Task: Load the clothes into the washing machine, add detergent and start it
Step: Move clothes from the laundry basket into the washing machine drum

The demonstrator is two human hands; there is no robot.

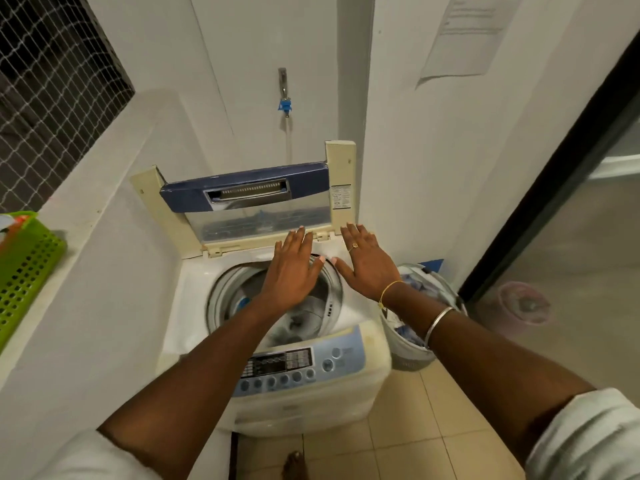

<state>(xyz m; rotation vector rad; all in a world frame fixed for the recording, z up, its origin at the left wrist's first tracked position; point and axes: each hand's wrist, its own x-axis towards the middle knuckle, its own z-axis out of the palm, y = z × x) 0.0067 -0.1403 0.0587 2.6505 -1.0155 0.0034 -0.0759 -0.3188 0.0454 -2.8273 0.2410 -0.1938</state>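
Observation:
A white top-loading washing machine [194, 289] stands in front of me with its folding lid [249, 192] raised upright against the wall. Its round drum [311, 310] is open; I see the metal tub and a blue part inside, no clothes that I can make out. My left hand [292, 268] hovers over the drum's far rim with fingers straight, holding nothing. My right hand [369, 263], also flat and holding nothing, is over the machine's back right corner. A laundry basket [415, 355] with blue and white clothes sits on the floor right of the machine.
The control panel [298, 365] with buttons faces me at the machine's front. A green perforated basket [27, 271] rests on the ledge at left. A tap [284, 95] with a hose hangs on the wall above. A dark-framed glass door [561, 209] is at right.

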